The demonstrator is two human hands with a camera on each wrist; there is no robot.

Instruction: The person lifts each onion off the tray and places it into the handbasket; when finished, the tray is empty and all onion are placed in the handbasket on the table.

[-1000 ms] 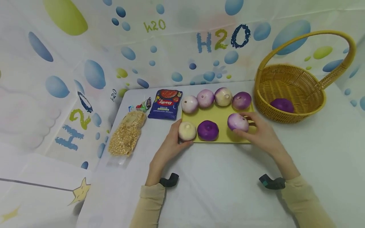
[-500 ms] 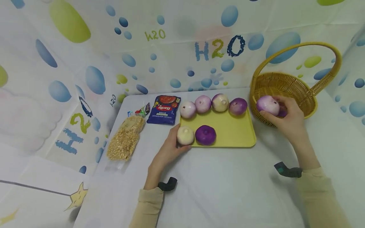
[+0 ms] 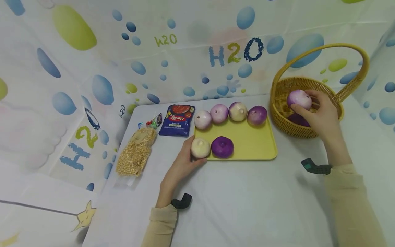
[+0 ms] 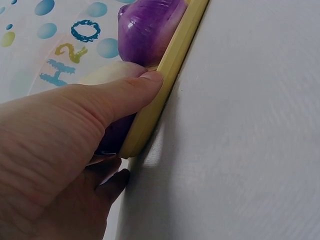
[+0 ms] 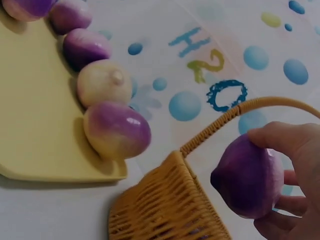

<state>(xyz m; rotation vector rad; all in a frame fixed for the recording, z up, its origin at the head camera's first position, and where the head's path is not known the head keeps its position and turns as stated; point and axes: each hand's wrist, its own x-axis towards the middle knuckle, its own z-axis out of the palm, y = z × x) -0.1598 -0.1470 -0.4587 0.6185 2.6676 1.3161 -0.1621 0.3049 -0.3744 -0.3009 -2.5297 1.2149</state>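
Bare left hand [image 3: 182, 160]: thumb extended rightward, fingers pointing forward, in a wide hold. Left arm in tan cloth sleeve [image 3: 160, 223]: slanting forward and inward. Bare right hand [image 3: 324, 112]: thumb and fingers curled in a grip. Right arm in tan cloth sleeve [image 3: 351, 202]: slanting inward, extended farther forward.

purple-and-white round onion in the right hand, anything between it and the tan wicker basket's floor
One dark purple round onion lies low in the basket, perhaps partly underneath; bare floor shows to its left.
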